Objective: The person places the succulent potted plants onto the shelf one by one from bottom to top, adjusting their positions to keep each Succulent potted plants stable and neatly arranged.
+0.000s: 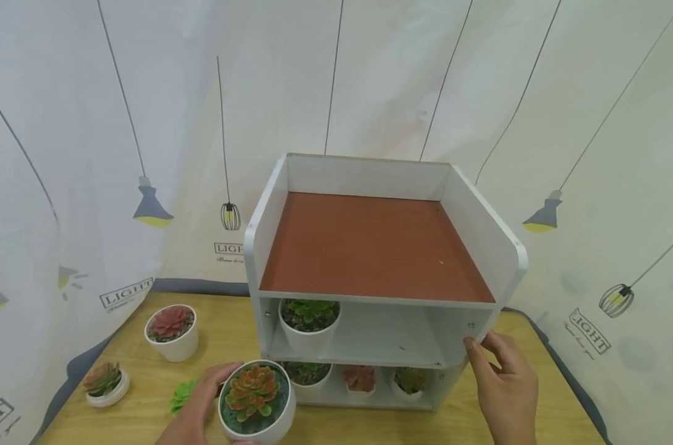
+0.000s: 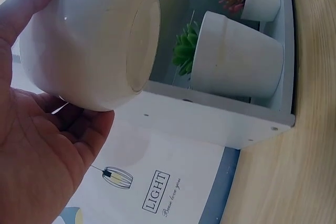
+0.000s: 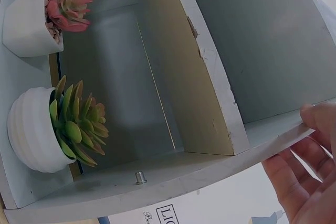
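A round white pot (image 2: pixel 89 40) with an orange-green succulent (image 1: pixel 253 395) is gripped by my left hand (image 1: pixel 197 408), fingers and thumb around its side, in front of the shelf's left side. My right hand (image 1: pixel 505 380) pinches the right side panel's front edge of the white shelf unit (image 1: pixel 508 253). On the middle level, a potted green succulent (image 1: pixel 308 324) stands at the left. The bottom level holds a white pot (image 2: pixel 236 59) with a green plant, a square pot with a pink succulent (image 3: pixel 71 6) and a ribbed pot (image 3: pixel 39 129) with a green succulent.
Left on the wooden table (image 1: pixel 130 334) stand a pot with a red succulent (image 1: pixel 172 327) and a small pot with a reddish-green one (image 1: pixel 105 383). A bright green plant (image 1: pixel 182 395) lies partly behind my left hand. A lamp-printed cloth (image 1: pixel 386 74) hangs behind.
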Available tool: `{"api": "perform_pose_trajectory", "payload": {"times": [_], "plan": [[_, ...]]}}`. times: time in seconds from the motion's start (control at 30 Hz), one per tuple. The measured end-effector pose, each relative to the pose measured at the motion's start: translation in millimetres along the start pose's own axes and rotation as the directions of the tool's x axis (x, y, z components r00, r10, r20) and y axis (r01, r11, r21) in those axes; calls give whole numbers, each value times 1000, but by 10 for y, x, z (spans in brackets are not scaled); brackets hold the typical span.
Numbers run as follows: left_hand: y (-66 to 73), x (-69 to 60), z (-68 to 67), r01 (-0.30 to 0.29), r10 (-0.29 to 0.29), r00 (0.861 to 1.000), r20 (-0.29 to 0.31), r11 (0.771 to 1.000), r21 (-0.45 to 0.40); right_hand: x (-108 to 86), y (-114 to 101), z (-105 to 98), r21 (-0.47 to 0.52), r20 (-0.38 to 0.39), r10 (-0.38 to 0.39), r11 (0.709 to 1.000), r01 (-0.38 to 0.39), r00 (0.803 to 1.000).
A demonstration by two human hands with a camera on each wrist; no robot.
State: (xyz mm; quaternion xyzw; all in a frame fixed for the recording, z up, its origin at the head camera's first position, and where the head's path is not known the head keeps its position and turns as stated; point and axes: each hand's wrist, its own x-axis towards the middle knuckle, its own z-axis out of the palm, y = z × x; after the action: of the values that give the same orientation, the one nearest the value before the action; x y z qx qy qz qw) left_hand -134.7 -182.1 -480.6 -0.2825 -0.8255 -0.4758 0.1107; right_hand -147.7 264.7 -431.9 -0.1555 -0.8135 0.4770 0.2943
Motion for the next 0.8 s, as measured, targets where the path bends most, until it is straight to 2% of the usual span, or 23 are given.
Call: {"api": "perform_pose_trajectory", "payload": {"times": [0.1,0.2,0.23,0.33,0.43,0.57,0.67,0.73,0.8], "plan": [[-130,28,71,-115,115,993,4,991,-72,10,6,-3,8,3,-9,1000,8,1000],[-237,63,153,-239,242,970,2,963,-124,15,7,-6,7,7,-9,1000,9,1000],[-250,74,177,-266,268,963,2,955,-129,15,9,-5,6,8,-6,1000,6,1000],[-210,102,213,-265,271,962,17,953,-147,19,16,-3,4,10,2,1000,-2,1000],[-95,127,208,-188,198,979,49,968,-164,24,26,-1,10,9,3,1000,-3,1000],[76,153,181,-48,60,995,81,988,-149,27,30,0,16,9,-2,1000,2,1000],[181,167,168,34,-22,995,95,991,-130,27,29,0,13,9,-4,1000,4,1000],[236,178,168,68,-57,994,99,991,-118,25,28,0,11,8,-6,1000,6,1000],[274,192,172,67,-57,994,96,992,-107,23,27,-1,10,8,-9,1000,9,1000]]}}
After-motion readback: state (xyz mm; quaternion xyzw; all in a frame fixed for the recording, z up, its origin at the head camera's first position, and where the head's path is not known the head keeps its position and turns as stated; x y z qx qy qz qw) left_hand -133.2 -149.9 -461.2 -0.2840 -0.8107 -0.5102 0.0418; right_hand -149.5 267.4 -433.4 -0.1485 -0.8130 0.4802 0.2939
